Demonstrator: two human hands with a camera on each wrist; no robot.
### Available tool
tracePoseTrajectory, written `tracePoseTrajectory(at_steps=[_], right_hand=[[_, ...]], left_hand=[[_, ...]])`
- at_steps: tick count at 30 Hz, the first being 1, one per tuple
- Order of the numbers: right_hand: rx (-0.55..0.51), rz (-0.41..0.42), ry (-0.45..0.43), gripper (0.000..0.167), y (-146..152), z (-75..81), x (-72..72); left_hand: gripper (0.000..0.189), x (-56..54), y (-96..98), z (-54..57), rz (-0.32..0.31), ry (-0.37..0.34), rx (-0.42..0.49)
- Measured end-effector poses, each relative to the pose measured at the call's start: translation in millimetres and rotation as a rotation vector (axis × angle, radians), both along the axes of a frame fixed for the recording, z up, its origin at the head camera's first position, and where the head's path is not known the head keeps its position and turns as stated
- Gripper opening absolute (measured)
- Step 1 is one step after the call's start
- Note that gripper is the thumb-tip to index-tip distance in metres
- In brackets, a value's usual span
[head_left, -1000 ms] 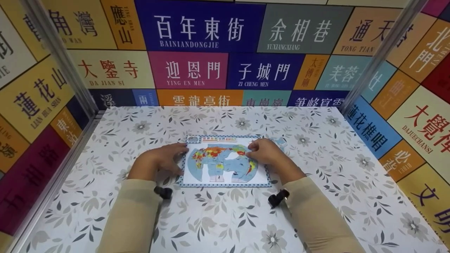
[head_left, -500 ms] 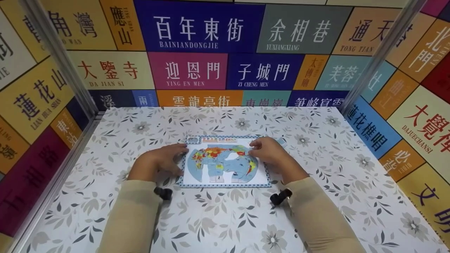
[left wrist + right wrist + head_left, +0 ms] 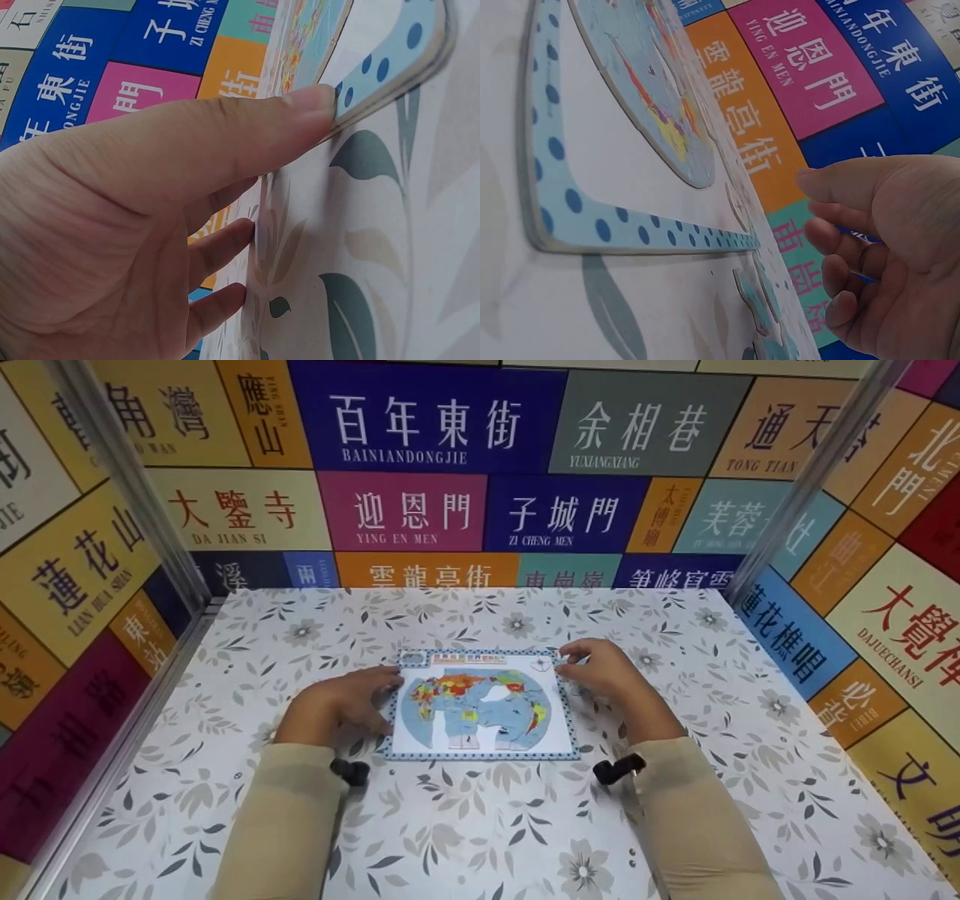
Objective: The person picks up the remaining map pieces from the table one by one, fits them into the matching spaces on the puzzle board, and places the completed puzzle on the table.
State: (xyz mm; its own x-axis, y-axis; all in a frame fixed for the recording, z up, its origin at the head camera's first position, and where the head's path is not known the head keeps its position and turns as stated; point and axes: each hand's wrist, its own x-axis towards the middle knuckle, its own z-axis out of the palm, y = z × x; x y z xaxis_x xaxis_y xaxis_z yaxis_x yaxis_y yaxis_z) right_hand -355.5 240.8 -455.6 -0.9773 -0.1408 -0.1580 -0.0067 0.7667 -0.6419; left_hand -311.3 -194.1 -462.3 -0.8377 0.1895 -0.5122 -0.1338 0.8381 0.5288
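Note:
A world map jigsaw board (image 3: 562, 735) with a blue dotted border lies flat on the table. Map pieces (image 3: 457, 716) cover part of its oval, and white backing shows between them. My left hand (image 3: 345, 701) rests along the board's left edge; in the left wrist view its thumb (image 3: 300, 112) touches the dotted border, while the other fingers reach to the tabletop. Beside the top right corner is my right hand (image 3: 604, 671), fingers loosely curled. The right wrist view shows nothing between its thumb (image 3: 840, 182) and fingers. Loose jigsaw pieces (image 3: 751, 301) lie beyond the board there.
The table wears a white cover (image 3: 480, 840) printed with grey leaves and flowers. Panels of coloured signs (image 3: 427, 416) stand behind it and at both sides. Metal posts (image 3: 814, 472) rise at the back corners. A black wrist device (image 3: 619, 769) sits at each cuff.
My right hand has drawn back to the right from the board's upper right, uncovering the compass print. The loose pieces seen there before are now behind it. My left hand stays put.

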Motion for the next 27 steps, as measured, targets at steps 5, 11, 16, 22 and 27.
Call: tracePoseTrajectory(at_steps=[5,11,16,22,27], right_hand=[[-0.001,-0.004,0.021,0.047,6.4,-0.2,-0.6],[0.011,-0.016,0.004,0.049,12.9,0.8,-0.7],[0.015,-0.010,-0.029,0.051,25.5,0.4,1.2],[0.066,0.010,-0.012,0.054,50.2,-0.6,2.6],[0.063,0.048,-0.012,0.057,67.9,-0.2,6.1]], left_hand=[[0.100,-0.1,-0.6,-0.6,-0.044,0.023,0.000],[0.100,-0.8,-1.7,-0.8,-0.045,0.021,0.011],[0.100,0.0,-1.8,-0.5,-0.043,0.016,0.003],[0.101,-1.3,-1.1,-0.6,-0.010,-0.004,0.013],[0.101,-2.5,-0.9,-0.1,-0.006,-0.007,0.011]])
